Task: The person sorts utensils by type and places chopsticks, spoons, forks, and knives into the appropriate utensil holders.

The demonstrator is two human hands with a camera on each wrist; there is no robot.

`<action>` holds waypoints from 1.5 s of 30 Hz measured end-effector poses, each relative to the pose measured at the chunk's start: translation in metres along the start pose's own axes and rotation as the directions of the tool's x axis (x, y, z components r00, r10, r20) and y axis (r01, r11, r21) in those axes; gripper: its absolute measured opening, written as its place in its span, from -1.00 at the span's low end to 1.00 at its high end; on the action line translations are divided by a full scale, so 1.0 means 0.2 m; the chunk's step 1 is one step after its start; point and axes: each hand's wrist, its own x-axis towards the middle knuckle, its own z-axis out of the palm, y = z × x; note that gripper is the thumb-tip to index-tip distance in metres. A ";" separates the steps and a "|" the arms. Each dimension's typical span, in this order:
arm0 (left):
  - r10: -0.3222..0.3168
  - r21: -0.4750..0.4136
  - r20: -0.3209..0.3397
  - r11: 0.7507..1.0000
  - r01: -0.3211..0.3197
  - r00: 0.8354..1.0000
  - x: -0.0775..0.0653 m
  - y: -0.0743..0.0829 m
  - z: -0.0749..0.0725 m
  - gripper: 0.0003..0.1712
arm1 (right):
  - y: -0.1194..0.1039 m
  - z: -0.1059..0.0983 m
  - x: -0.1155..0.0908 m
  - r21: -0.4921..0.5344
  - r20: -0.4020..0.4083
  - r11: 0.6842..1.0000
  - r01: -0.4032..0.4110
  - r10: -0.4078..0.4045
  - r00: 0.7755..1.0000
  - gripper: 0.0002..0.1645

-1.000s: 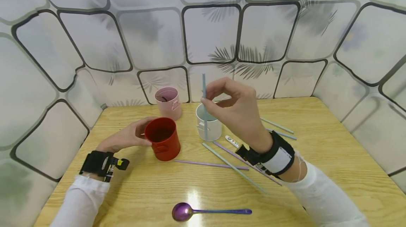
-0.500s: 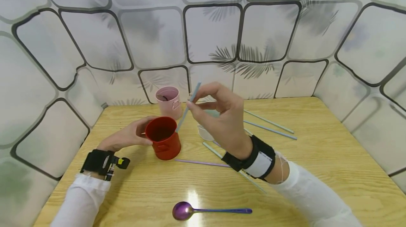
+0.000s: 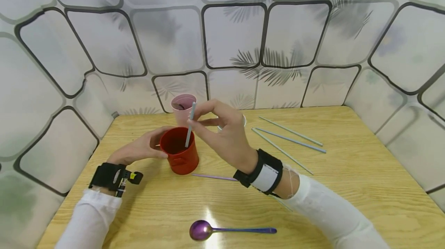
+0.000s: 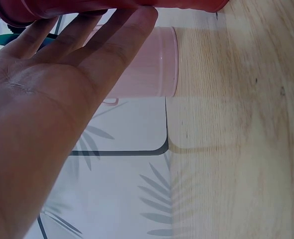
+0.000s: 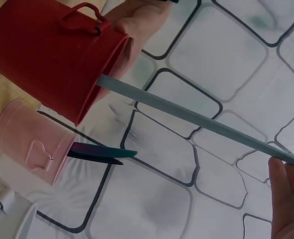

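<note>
My left hand holds the red cup from its left side; the cup stands upright on the table. In the left wrist view the fingers lie against its wall. My right hand pinches a pale blue straw-like stick near its upper end. Tilted slightly, the stick has its lower end inside the red cup's mouth, as the right wrist view also shows with the stick crossing the rim. Whether its tip touches the bottom is hidden.
Behind the red cup stands a pink cup with dark, shiny handles in it. My right hand mostly hides a white cup. Several loose sticks lie around, including a purple one and a blue one. A purple spoon lies in front.
My right hand has moved left from in front of the white cup, bringing the blue stick over and into the red cup. The left hand and red cup have stayed in place.
</note>
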 end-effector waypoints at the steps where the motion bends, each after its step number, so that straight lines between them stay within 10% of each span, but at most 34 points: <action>1: 0.002 0.000 0.000 1.000 -0.002 1.000 0.00 0.00 0.00 -0.10 | 0.01 0.00 0.00 0.002 0.004 1.000 -0.011 0.011 1.000 -0.74; 30: -0.013 -0.018 0.001 1.000 0.013 1.000 0.00 0.00 0.01 -0.09 | 0.26 0.10 -0.21 -0.193 0.218 0.973 -0.126 0.168 0.961 -0.80; 45: -0.035 0.027 -0.022 0.999 0.036 0.999 0.00 -0.01 0.00 -0.10 | 0.28 0.13 -0.26 -0.247 0.323 0.967 -0.056 0.136 0.937 -0.81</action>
